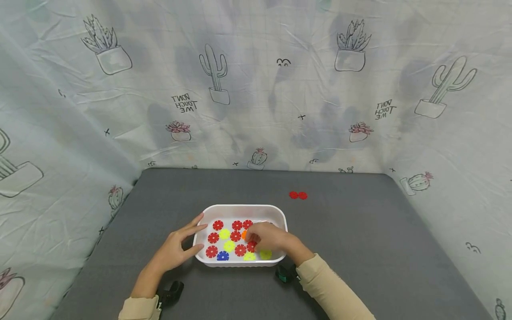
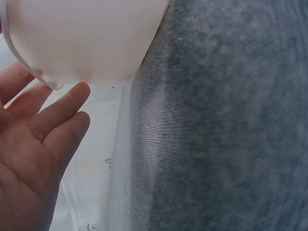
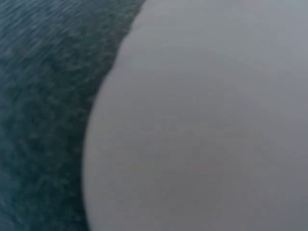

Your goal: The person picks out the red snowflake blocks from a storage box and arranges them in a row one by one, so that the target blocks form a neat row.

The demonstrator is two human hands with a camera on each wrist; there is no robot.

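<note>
My right hand (image 1: 269, 238) is down inside the white plastic tray (image 1: 244, 208), fingers curled over the flat, toothed red disc (image 1: 251, 246); I cannot tell if they pinch it. My left hand (image 1: 176, 246) touches the tray's left end with straight fingers. The worktop (image 1: 360, 249) is fuzzy grey.

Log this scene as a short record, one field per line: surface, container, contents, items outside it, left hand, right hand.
surface: grey felt-like table
container: white plastic rectangular tray
contents: red, yellow, one blue flat gear-shaped plastic discs
items outside: two red discs joined, beyond the tray
left hand: fingers straight, touching the tray's left wall
right hand: inside the tray, fingers curled over the discs; whether it holds one is hidden
</note>
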